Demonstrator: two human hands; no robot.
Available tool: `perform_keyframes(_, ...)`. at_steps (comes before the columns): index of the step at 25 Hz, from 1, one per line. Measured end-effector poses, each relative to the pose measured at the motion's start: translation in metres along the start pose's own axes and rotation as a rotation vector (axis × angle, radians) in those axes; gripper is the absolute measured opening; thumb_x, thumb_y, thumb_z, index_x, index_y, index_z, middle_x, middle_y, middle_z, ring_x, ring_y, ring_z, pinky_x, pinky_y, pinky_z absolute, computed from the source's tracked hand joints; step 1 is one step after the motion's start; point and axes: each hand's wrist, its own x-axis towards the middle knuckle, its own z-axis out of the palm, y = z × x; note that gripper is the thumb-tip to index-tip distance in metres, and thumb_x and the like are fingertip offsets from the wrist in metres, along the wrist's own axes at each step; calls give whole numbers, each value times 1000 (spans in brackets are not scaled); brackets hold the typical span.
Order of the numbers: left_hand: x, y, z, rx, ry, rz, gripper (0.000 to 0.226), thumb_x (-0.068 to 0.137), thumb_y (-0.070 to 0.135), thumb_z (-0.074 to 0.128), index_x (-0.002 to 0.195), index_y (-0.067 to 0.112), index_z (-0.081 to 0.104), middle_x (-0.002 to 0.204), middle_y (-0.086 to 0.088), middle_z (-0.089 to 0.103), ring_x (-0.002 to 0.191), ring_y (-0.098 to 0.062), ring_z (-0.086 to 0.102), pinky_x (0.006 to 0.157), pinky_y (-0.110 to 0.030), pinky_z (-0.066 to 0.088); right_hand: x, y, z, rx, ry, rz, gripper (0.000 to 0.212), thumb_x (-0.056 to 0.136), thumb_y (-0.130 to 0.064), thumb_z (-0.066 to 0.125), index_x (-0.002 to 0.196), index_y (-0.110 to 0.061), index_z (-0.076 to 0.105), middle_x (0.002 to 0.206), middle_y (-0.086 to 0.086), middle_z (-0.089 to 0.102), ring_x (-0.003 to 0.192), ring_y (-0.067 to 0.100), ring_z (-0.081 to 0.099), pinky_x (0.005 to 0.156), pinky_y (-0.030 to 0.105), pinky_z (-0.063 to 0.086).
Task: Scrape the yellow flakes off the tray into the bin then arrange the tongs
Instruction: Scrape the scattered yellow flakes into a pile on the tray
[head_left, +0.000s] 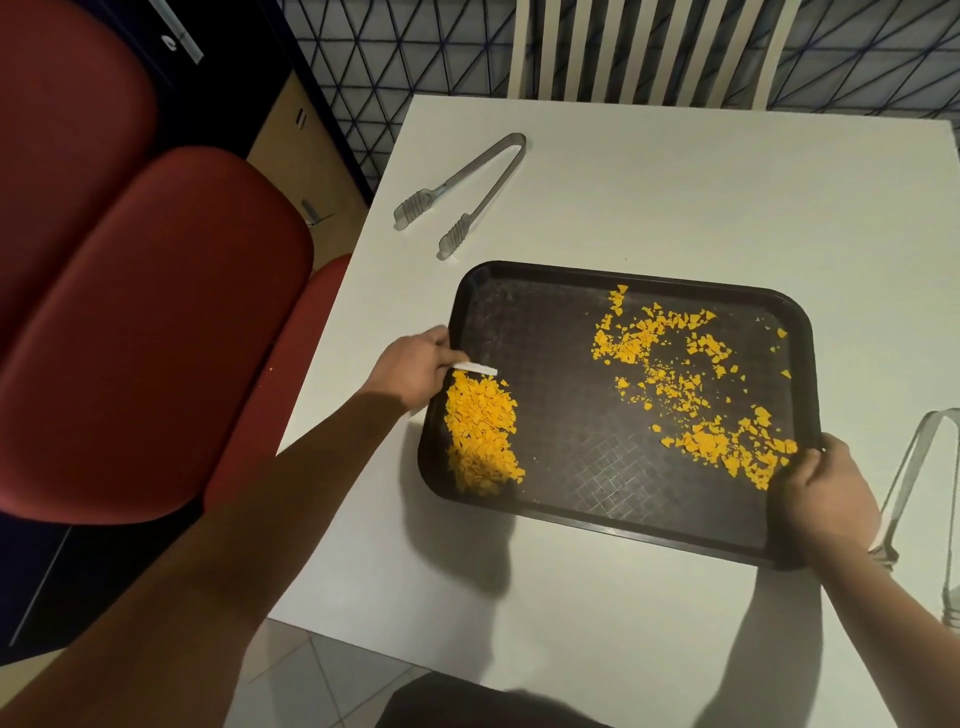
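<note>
A black tray (571, 431) sits on the white table (675, 182), toward its near edge, and its left side reaches close to the table's left edge. The left hand (410, 369) is at the tray's left rim, fingers curled around a small white scraper (475, 369) whose blade lies across the tray floor just above a dense pile of yellow flakes (480, 434) heaped along the left rim. More loose flakes (691, 384) are scattered over the right half of the tray, thickest toward its near right corner. The right hand (826, 496) grips that near right corner, fingers wrapped over the rim. One pair of metal tongs (462, 195) lies spread apart near the table's far left corner, clear of the tray. A second pair of tongs (914, 499) lies at the table's right edge, just beside the right hand and partly cut off. Red chairs (150, 322) stand left of the table.
</note>
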Motion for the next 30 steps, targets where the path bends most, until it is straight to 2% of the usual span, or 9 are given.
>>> perform_keyframes(3, -17, 4, 1, -48, -33, 10, 30, 93, 17, 47, 117, 19, 65, 103, -12, 55, 91, -31, 58, 77, -33, 45, 0, 1, 2, 0, 7, -9, 34, 89, -35, 25, 114, -20, 43, 100, 20, 63, 83, 43, 59, 68, 41, 43)
perform_keyframes(8, -24, 58, 3, -271, 256, -228, 30, 92, 12, 47, 118, 8, 61, 101, -18, 55, 86, -34, 58, 81, -37, 48, 2, 4, 4, -1, 10, -8, 24, 91, -33, 28, 108, -22, 42, 95, 20, 63, 79, 43, 59, 64, 39, 38)
perform_keyframes(12, -42, 123, 38, -305, 119, -236, 30, 95, 13, 40, 120, 8, 56, 109, -12, 55, 92, -27, 58, 81, -28, 43, 2, 6, 7, -1, 23, -25, 21, 92, -33, 29, 106, -24, 40, 93, 19, 64, 76, 42, 59, 62, 37, 37)
perform_keyframes(16, -56, 131, 51, -333, 117, -223, 12, 65, 0, 75, 75, 4, 69, 71, -8, 65, 55, -17, 62, 51, -21, 50, 3, 5, 6, 1, 17, -19, 21, 93, -32, 30, 108, -22, 41, 96, 19, 63, 79, 43, 59, 65, 40, 42)
perform_keyframes(19, -58, 122, 58, -455, 54, -462, 14, 86, 1, 53, 97, -2, 61, 97, -14, 63, 88, -26, 62, 66, -19, 47, 2, 5, 5, 11, 7, -18, 24, 94, -31, 30, 111, -20, 43, 98, 20, 63, 81, 44, 59, 68, 42, 44)
perform_keyframes(21, -54, 126, 55, -361, 165, -516, 21, 94, 8, 40, 107, 2, 54, 111, -12, 56, 100, -29, 55, 67, -21, 39, 2, 3, 4, 16, 6, -24, 26, 94, -30, 31, 112, -17, 43, 99, 20, 63, 82, 44, 59, 68, 42, 44)
perform_keyframes(25, -37, 143, 50, -382, 132, -486, 24, 95, 12, 39, 111, 2, 52, 117, -15, 54, 105, -32, 53, 82, -36, 43, 0, 1, 1, 24, -10, -2, 27, 95, -29, 32, 116, -17, 44, 103, 20, 63, 86, 44, 59, 71, 44, 45)
perform_keyframes(28, -36, 124, 48, -615, 205, -730, 25, 93, 7, 38, 115, 4, 52, 116, -13, 54, 107, -28, 54, 84, -32, 44, -1, -2, -1, 42, -16, 5, 29, 95, -27, 33, 118, -15, 45, 105, 20, 63, 88, 44, 59, 73, 44, 45)
perform_keyframes(30, -48, 129, 46, -498, 214, -553, 26, 85, -3, 43, 102, 5, 63, 98, -8, 62, 93, -19, 60, 79, -23, 45, 0, -4, -3, 44, -19, 13, 29, 95, -27, 33, 118, -15, 46, 103, 20, 63, 87, 44, 59, 71, 42, 44)
